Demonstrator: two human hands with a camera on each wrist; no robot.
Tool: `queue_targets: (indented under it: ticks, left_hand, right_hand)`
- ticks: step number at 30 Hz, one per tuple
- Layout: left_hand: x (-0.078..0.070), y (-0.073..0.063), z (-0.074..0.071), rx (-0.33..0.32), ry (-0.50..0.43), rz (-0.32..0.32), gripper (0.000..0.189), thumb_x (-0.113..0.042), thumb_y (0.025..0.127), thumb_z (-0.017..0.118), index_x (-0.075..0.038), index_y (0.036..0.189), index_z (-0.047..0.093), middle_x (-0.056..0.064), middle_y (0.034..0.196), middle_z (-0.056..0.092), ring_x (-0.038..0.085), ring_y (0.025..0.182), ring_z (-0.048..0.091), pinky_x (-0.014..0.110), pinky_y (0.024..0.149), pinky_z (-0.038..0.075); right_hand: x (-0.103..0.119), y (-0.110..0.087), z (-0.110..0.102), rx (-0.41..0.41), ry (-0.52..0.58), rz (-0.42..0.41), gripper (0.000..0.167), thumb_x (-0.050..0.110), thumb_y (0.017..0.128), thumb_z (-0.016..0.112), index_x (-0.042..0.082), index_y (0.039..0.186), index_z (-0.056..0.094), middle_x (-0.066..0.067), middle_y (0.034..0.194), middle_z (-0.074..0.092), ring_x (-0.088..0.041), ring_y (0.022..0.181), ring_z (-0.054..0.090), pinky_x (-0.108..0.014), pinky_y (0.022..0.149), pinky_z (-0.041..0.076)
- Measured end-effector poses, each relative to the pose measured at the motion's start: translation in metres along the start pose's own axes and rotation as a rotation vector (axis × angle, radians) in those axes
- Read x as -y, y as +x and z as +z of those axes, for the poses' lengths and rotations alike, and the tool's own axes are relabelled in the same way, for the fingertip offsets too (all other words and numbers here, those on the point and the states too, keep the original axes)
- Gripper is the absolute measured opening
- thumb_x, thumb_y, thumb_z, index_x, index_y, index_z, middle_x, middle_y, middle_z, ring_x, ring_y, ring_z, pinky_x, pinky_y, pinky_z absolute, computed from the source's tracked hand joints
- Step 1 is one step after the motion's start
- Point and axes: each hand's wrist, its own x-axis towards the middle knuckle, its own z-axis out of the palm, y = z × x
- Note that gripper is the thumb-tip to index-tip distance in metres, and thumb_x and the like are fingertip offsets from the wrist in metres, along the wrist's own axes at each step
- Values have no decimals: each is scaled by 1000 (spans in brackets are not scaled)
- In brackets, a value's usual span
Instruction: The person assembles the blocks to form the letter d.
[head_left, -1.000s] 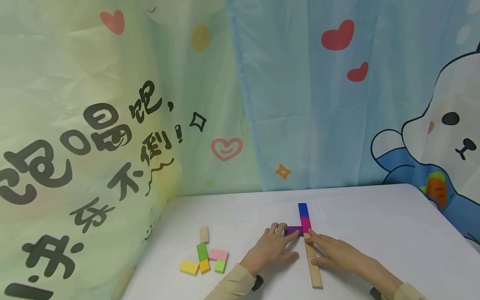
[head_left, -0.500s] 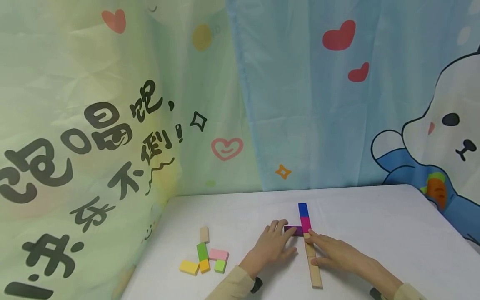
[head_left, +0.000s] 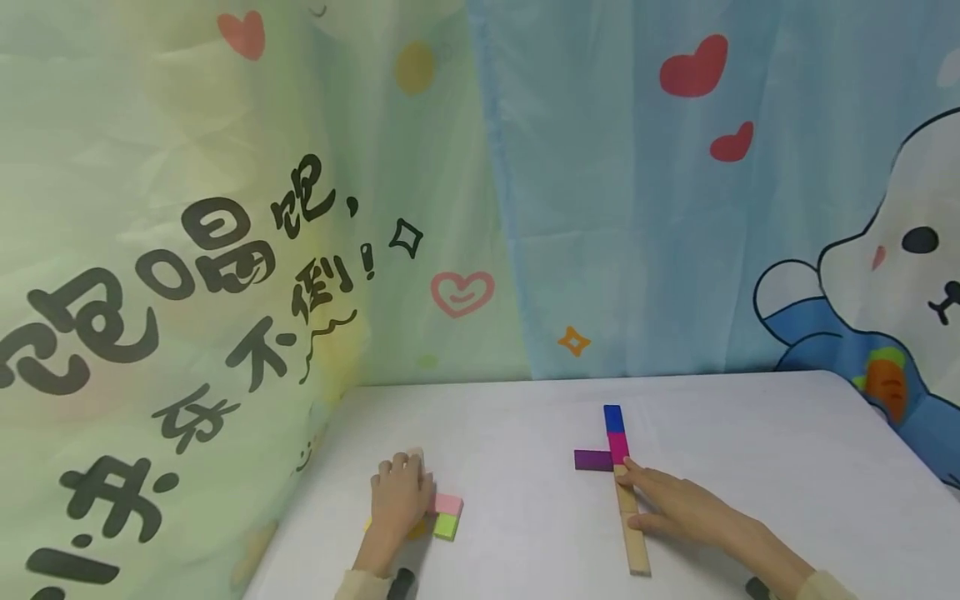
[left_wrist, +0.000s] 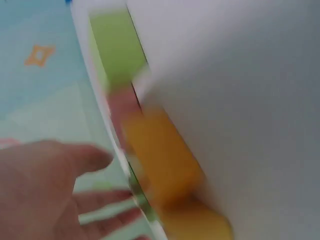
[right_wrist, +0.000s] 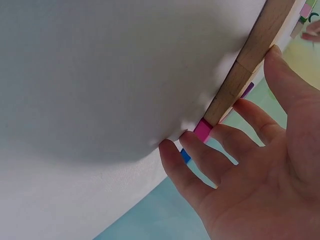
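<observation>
My left hand (head_left: 401, 500) is over the loose blocks on the left, fingers forward, close to a plain wooden block (head_left: 416, 453). Blurred in the left wrist view, its thumb (left_wrist: 90, 158) and fingers are spread apart beside an orange block (left_wrist: 160, 155) and a dark green block (left_wrist: 141, 197). My right hand (head_left: 682, 500) touches the right side of a row of plain wooden blocks (head_left: 637, 546) with extended fingers. A magenta block (head_left: 618, 448) and a blue block (head_left: 614, 419) continue that row at its far end. From its left side a purple block (head_left: 592, 460) sticks out.
A pink block (head_left: 450, 504) and a lime green block (head_left: 446, 527) lie just right of my left hand. A yellow block (left_wrist: 197, 222) shows below the orange one. The white table (head_left: 525, 533) ends at a printed curtain (head_left: 585, 208).
My left hand has left the purple block and swung left to the loose blocks, covering several of them. My right hand stays at the wooden row. The head view has shifted slightly.
</observation>
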Motion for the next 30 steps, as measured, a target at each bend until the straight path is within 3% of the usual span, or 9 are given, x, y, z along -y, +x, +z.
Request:
queue_targets:
  ticks: [3,7,13,17,25,30]
  left_hand:
    - [13,1,-2,57,-13,23,40,-26,94,66,-2,125,65,19,125,64,41,112,58,56,89,51]
    - [9,6,1,88,-44,102,43,-25,93,66,-3,129,64,20,132,63,43,117,58,59,91,51]
    - [-21,6,2,220,-130,182,53,-27,93,64,-3,139,54,23,146,53,48,131,50,69,101,42]
    - [-45,6,3,304,-154,226,56,-32,95,63,-9,144,51,18,152,49,46,136,46,67,106,40]
    - [-81,3,16,359,-126,388,56,-38,97,62,-19,148,50,8,155,47,39,137,47,59,102,47]
    - [-98,-2,22,391,-162,438,56,-38,96,62,-19,148,48,6,159,42,37,142,43,60,106,44]
  right_hand:
    - [-3,0,0,-5,-7,2,70,52,92,65,10,146,51,-25,155,41,-50,136,45,-71,101,41]
    - [-6,0,1,-13,-2,1,70,53,92,66,11,146,51,-24,155,41,-50,137,45,-71,102,41]
    - [-5,-1,2,-8,13,-1,72,52,92,66,9,147,50,-24,154,43,-50,137,45,-72,101,40]
    - [-4,-2,2,-18,0,-16,75,52,92,65,6,148,47,-23,153,46,-50,136,46,-73,101,40]
    - [-3,-1,2,-22,-5,-13,77,54,91,65,6,149,46,-22,152,47,-49,136,46,-72,101,40]
    - [-3,-2,2,-24,-2,-23,75,53,91,65,6,148,48,-24,152,46,-51,134,47,-73,100,40]
